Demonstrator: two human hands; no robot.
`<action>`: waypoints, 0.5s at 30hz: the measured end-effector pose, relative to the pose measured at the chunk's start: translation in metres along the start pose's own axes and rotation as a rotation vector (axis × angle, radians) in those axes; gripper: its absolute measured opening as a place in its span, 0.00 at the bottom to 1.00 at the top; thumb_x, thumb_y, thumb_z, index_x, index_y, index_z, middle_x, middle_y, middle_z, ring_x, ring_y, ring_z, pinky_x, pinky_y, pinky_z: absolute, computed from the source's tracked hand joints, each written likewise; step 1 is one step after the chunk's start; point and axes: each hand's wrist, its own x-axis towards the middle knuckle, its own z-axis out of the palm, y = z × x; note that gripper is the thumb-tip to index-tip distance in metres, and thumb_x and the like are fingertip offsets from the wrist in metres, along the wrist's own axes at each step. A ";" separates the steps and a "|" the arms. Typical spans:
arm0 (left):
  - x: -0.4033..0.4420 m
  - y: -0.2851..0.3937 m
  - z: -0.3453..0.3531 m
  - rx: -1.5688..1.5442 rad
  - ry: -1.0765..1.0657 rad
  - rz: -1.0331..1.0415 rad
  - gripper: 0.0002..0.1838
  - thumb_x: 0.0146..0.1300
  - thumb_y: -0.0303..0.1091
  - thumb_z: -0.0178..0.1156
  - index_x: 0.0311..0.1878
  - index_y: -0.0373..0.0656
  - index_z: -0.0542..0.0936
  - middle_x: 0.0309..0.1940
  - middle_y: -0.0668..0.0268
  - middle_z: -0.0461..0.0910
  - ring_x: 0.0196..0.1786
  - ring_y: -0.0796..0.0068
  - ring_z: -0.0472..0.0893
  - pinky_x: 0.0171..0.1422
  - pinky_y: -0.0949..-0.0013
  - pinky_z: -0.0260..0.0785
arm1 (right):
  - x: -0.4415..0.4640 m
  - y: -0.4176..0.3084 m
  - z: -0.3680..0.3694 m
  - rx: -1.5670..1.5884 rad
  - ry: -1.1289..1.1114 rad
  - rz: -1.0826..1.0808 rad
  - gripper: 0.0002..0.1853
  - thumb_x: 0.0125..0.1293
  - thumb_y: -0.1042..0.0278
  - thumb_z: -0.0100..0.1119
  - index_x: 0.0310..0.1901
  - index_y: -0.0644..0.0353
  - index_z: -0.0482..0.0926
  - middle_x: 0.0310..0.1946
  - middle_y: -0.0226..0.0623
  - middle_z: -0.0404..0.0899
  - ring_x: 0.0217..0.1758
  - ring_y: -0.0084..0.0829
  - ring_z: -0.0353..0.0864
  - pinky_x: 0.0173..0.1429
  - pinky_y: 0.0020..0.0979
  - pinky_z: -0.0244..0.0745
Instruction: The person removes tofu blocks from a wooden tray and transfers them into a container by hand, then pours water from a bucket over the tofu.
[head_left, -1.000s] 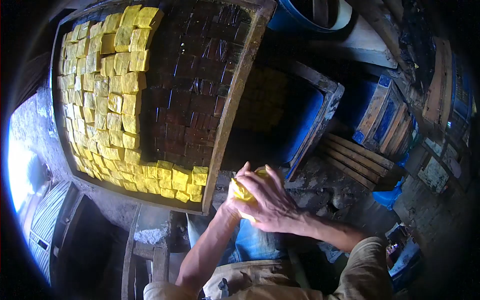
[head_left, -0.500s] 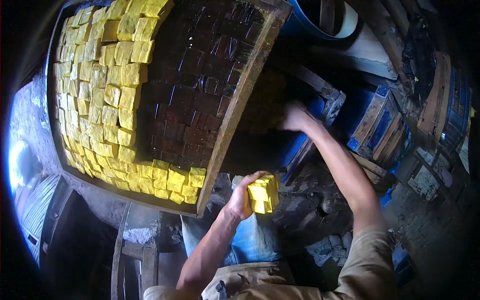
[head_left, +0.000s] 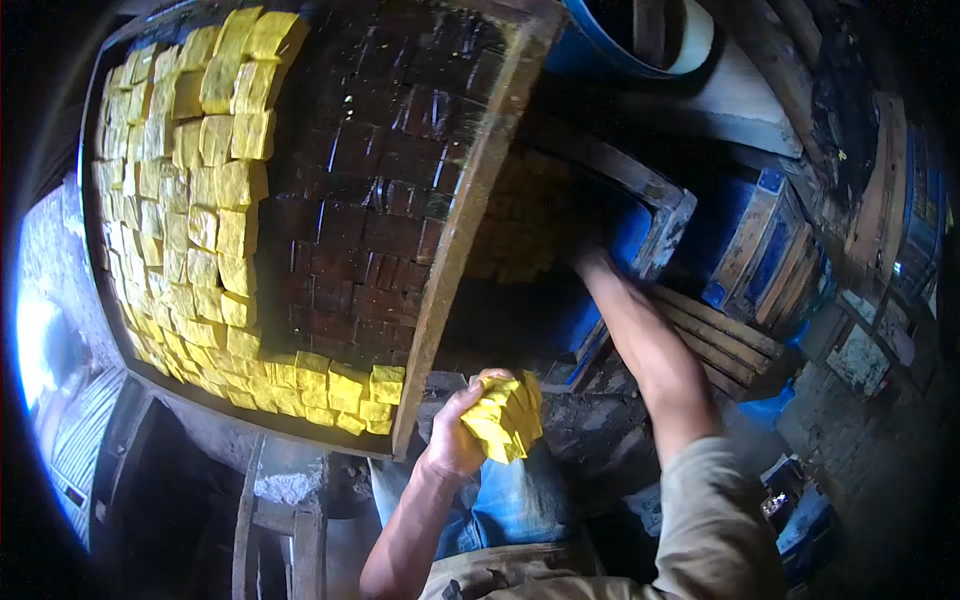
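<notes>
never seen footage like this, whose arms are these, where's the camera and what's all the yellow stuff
There's no machine: these are a person's own bare hands, seen from a camera worn on the head, looking forward and down.

The left hand grips a bundle of bright yellow, flat-sided pieces. The right hand, mostly lost in shadow, reaches into a dark, wooden-rimmed, blue-sided tray, where dim yellow pieces show.

The large brown wooden-framed tray holds rows of squarish yellow blocks beside a dark brown, patterned surface. What they're made of, I can't tell.
</notes>
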 end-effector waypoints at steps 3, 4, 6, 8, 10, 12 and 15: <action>0.004 -0.003 0.007 0.089 -0.010 0.054 0.25 0.69 0.52 0.52 0.59 0.43 0.73 0.52 0.58 0.78 0.54 0.63 0.79 0.61 0.59 0.71 | -0.081 -0.036 -0.061 0.424 0.216 0.046 0.17 0.57 0.63 0.63 0.47 0.61 0.81 0.41 0.52 0.83 0.47 0.53 0.81 0.50 0.44 0.77; 0.007 -0.004 0.010 0.099 0.020 0.062 0.24 0.69 0.51 0.51 0.59 0.43 0.73 0.52 0.58 0.78 0.54 0.63 0.79 0.61 0.58 0.71 | -0.120 -0.057 -0.080 0.778 0.403 0.090 0.15 0.62 0.65 0.61 0.49 0.60 0.79 0.41 0.47 0.82 0.45 0.45 0.82 0.50 0.41 0.77; 0.012 -0.006 0.017 0.142 0.072 0.089 0.23 0.72 0.50 0.48 0.59 0.42 0.73 0.51 0.59 0.78 0.53 0.64 0.79 0.60 0.59 0.72 | -0.190 -0.075 -0.133 1.424 0.027 0.129 0.35 0.66 0.43 0.57 0.66 0.60 0.68 0.57 0.48 0.76 0.58 0.40 0.76 0.65 0.43 0.70; 0.018 -0.010 0.028 0.221 0.108 0.088 0.24 0.73 0.51 0.46 0.59 0.42 0.73 0.51 0.60 0.78 0.53 0.66 0.79 0.60 0.61 0.72 | -0.228 -0.089 -0.148 1.570 0.007 0.089 0.45 0.59 0.32 0.59 0.70 0.58 0.63 0.68 0.50 0.64 0.72 0.42 0.63 0.72 0.46 0.63; 0.024 -0.014 0.034 0.392 0.164 0.038 0.29 0.75 0.58 0.40 0.60 0.43 0.73 0.50 0.62 0.79 0.52 0.71 0.79 0.57 0.66 0.73 | -0.240 -0.100 -0.145 1.618 0.069 0.007 0.41 0.60 0.44 0.66 0.70 0.57 0.63 0.65 0.49 0.68 0.69 0.43 0.67 0.71 0.44 0.66; 0.027 -0.014 0.040 0.507 0.145 -0.014 0.32 0.74 0.63 0.38 0.61 0.44 0.72 0.51 0.64 0.78 0.52 0.73 0.78 0.58 0.67 0.73 | -0.237 -0.102 -0.143 1.599 0.097 0.020 0.39 0.58 0.56 0.72 0.68 0.57 0.64 0.61 0.46 0.71 0.64 0.41 0.73 0.67 0.39 0.71; 0.029 -0.012 0.048 0.563 0.150 -0.005 0.34 0.75 0.62 0.39 0.71 0.45 0.65 0.51 0.64 0.78 0.54 0.72 0.78 0.58 0.66 0.72 | -0.214 -0.090 -0.132 2.091 -0.072 -0.044 0.31 0.57 0.61 0.68 0.61 0.57 0.68 0.54 0.40 0.73 0.57 0.36 0.75 0.62 0.36 0.74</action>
